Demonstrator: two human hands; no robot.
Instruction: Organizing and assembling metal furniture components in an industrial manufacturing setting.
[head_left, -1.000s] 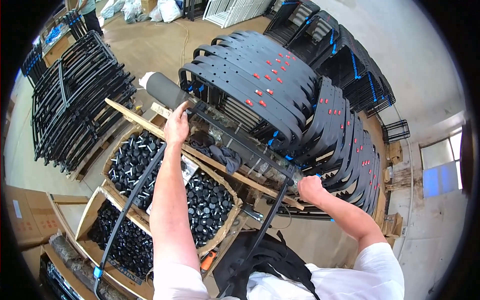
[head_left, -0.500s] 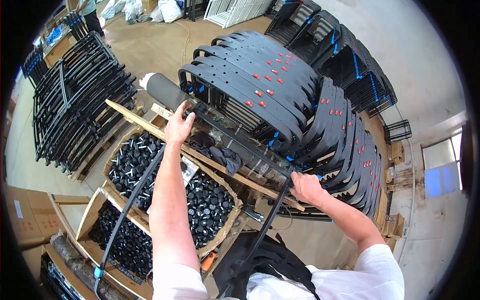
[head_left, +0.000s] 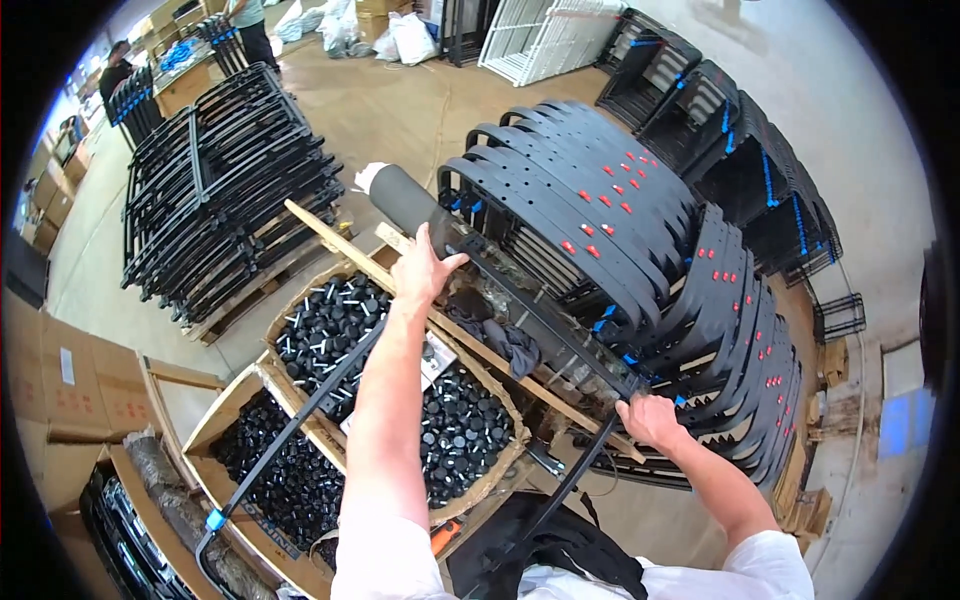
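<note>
A black metal tube frame (head_left: 555, 320) lies across the bench, its two side rails running back toward my body. My left hand (head_left: 420, 272) holds its far left corner, thumb stuck out along the crossbar, other fingers partly hidden. My right hand (head_left: 655, 420) is closed around the right corner, where the crossbar meets the right rail. Just beyond my left hand is a grey foam-wrapped roll (head_left: 403, 195). Under the left rail sit a carton of black round-headed screw feet (head_left: 465, 425) and a box of small black plastic parts (head_left: 270, 460).
Bent black frames with red clips (head_left: 590, 190) stand nested beyond the bench. At the left, flat black frames (head_left: 225, 190) are piled on a pallet. A wooden strip (head_left: 545, 385) edges the bench; a dark cloth (head_left: 510, 345) lies behind it. An orange-handled tool (head_left: 445, 537) is near my body.
The view has swung left, so the scene sits further right and lower. Both hands stay at the frame's corners; my left thumb and fingers look more spread.
</note>
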